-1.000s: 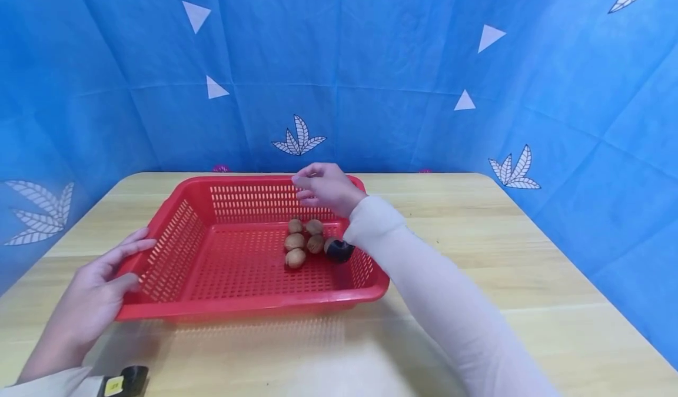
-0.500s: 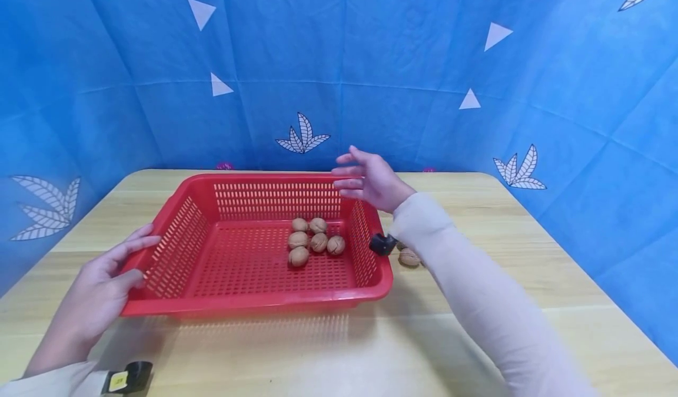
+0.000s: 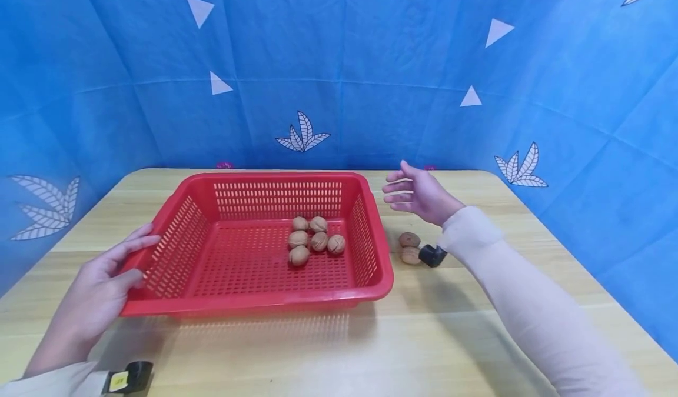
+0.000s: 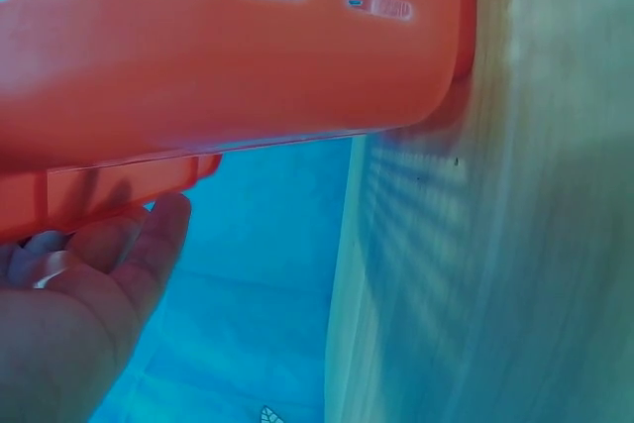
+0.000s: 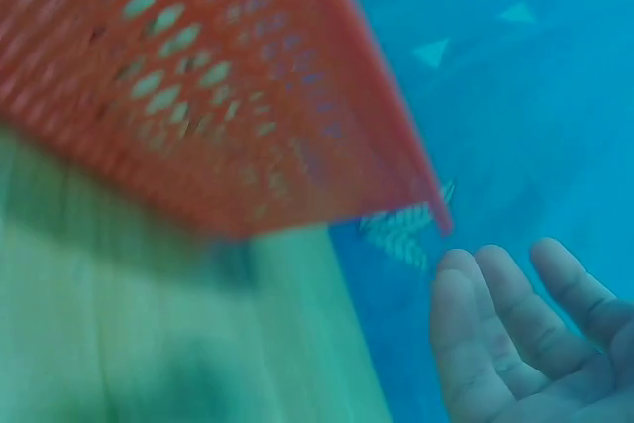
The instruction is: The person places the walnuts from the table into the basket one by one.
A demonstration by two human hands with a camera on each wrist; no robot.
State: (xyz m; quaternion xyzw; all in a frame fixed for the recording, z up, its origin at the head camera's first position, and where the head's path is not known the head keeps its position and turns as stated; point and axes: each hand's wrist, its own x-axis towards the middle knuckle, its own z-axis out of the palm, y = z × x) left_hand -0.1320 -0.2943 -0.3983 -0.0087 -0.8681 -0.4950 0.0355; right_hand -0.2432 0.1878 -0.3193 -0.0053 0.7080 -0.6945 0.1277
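Note:
A red plastic basket point(image 3: 254, 303) with slotted walls sits on the table. On its floor, toward the right, lie several walnuts point(image 3: 319, 242) in a loose cluster. My left hand point(image 3: 95, 291) grips the basket's left rim; the left wrist view shows that hand's fingers point(image 4: 158, 255) at the rim's underside. Past the basket's right wall, my right hand point(image 3: 418, 194) hovers over the table with fingers spread and nothing in them. Two more walnuts point(image 3: 410, 256) lie on the table below it, one behind the other. In the right wrist view, the fingertips point(image 5: 461, 264) appear just beyond the basket's rim.
The light wooden table point(image 3: 503, 267) has rounded far corners. A blue patterned cloth point(image 3: 339, 62) hangs behind it and along both sides. A small black camera point(image 3: 432, 256) on the right wrist stands close beside the two walnuts.
My right hand has moved from above the basket to the right, past its wall, its fingers spreading. The two walnuts on the table have come into view. The left hand keeps its grip.

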